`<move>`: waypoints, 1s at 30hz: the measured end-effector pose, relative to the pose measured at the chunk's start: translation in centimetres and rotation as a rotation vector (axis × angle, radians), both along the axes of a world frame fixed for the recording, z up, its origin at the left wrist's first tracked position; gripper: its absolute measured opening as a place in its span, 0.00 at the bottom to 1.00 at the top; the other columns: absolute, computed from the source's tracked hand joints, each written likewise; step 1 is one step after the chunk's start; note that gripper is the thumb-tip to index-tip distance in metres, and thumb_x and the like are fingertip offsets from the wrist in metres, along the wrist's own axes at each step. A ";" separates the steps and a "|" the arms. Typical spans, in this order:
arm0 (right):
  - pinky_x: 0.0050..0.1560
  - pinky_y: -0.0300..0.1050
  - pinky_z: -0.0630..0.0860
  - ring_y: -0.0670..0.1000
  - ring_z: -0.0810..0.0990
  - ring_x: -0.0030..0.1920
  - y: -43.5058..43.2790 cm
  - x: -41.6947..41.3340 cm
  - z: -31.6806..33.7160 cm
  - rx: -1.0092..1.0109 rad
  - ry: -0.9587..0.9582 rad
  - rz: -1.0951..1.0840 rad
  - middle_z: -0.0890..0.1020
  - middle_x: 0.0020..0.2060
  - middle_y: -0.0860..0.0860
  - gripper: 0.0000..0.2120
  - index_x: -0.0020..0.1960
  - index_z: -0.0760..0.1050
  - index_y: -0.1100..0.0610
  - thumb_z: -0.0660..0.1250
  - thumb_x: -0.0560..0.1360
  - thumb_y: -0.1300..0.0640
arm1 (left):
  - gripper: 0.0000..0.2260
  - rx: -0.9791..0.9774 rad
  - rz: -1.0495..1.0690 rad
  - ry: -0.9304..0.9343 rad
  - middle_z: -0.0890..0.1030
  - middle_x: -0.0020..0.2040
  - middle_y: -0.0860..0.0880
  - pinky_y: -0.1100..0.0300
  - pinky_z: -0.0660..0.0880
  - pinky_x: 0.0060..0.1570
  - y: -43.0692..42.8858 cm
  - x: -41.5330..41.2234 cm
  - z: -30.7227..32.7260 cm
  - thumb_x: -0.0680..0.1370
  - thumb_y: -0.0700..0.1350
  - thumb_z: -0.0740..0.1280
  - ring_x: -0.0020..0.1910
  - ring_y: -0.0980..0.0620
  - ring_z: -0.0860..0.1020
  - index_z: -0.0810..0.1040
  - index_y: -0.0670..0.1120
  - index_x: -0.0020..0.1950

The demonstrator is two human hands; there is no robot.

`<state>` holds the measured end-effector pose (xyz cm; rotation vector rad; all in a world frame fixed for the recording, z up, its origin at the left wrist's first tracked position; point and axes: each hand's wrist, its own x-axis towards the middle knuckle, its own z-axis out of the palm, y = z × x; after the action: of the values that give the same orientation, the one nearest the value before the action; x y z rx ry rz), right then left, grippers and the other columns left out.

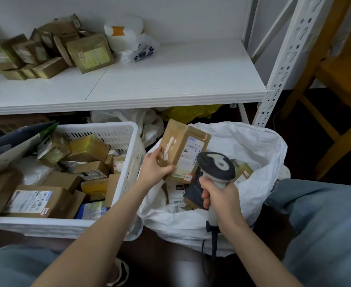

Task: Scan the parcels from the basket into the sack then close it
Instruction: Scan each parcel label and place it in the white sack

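Seated person, both knees in blue jeans at 4 and 8 o'clock of the view.

Left grip (153, 168): clasped on the lower left corner of a brown parcel (180, 141), thumb across the taped face, fingers behind it. The parcel is held up, tilted, over the near left rim of the sack (259, 146). Its white label faces 4 o'clock, and a small red-edged sticker sits at its lower corner.

Right grip (222, 200): clenched round the pale handle of the scanner (216, 165). The scanner's dark head points at the label from 4 o'clock and overlaps the parcel's lower right corner. Whether the 2 touch, I cannot tell. Its cable drops toward 6 o'clock.

The sack is white and woven, at 4 o'clock, mouth open and rim rolled down. Sacked parcels (176, 196) lie inside, several of them, with a dark packet among them.

The basket (127, 183) is white slatted plastic, at 8 o'clock, touching the sack's left side. It is heaped with basket parcels (31, 200), brown boxes and yellow-wrapped ones, most with labels up. A grey mailer (15, 141) leans over its far left rim.

A white metal shelf (170, 79) is at 12 o'clock. On it, a pile of shelf boxes (46, 50) sits at 10 o'clock, with a white plastic bag (127, 38) just beside it. A wooden chair (340, 79) is at 2 o'clock.
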<state>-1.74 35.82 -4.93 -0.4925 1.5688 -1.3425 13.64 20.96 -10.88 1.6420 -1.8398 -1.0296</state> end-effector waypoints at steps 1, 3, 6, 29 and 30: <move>0.27 0.41 0.70 0.47 0.71 0.21 -0.8 -0.5 0.1 0.001 0.006 -0.019 0.75 0.22 0.51 0.10 0.35 0.76 0.60 0.71 0.73 0.60 | 0.39 -0.065 -0.060 -0.165 0.69 0.65 0.46 0.54 0.72 0.63 -1.0 -0.6 0.4 0.69 0.52 0.74 0.62 0.48 0.71 0.61 0.50 0.76; 0.27 0.41 0.70 0.46 0.71 0.21 -2.5 -1.7 -0.1 -0.003 0.015 -0.044 0.75 0.22 0.50 0.09 0.36 0.76 0.60 0.71 0.73 0.59 | 0.39 -0.136 -0.198 -0.435 0.65 0.68 0.43 0.54 0.67 0.64 -2.2 -2.2 0.6 0.70 0.53 0.73 0.65 0.43 0.66 0.59 0.52 0.77; 0.26 0.40 0.70 0.47 0.71 0.21 -4.6 -2.8 -0.9 -0.002 0.033 -0.070 0.76 0.22 0.49 0.07 0.40 0.75 0.61 0.71 0.73 0.59 | 0.38 -0.021 -0.283 -0.590 0.63 0.67 0.40 0.51 0.67 0.64 -2.3 -3.9 -1.5 0.71 0.55 0.71 0.64 0.39 0.65 0.56 0.58 0.77; 0.29 0.43 0.69 0.49 0.70 0.23 -6.6 2.9 -1.5 0.058 -0.051 0.160 0.74 0.24 0.52 0.08 0.36 0.75 0.60 0.69 0.74 0.62 | 0.21 -0.132 0.006 -0.437 0.76 0.63 0.46 0.52 0.76 0.55 -0.1 2.1 -1.7 0.78 0.45 0.64 0.59 0.48 0.76 0.69 0.46 0.71; 0.28 0.43 0.69 0.49 0.70 0.23 -6.9 4.0 -1.0 0.046 -0.046 0.192 0.74 0.24 0.52 0.09 0.36 0.75 0.59 0.69 0.74 0.62 | 0.20 -0.161 0.045 -0.441 0.76 0.62 0.46 0.52 0.76 0.54 -0.4 3.6 -0.9 0.78 0.45 0.64 0.58 0.47 0.76 0.70 0.45 0.69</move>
<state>2.29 28.88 -5.90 -0.5649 1.4721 -1.1611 17.25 20.57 -11.75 1.9094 -2.0804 -0.5078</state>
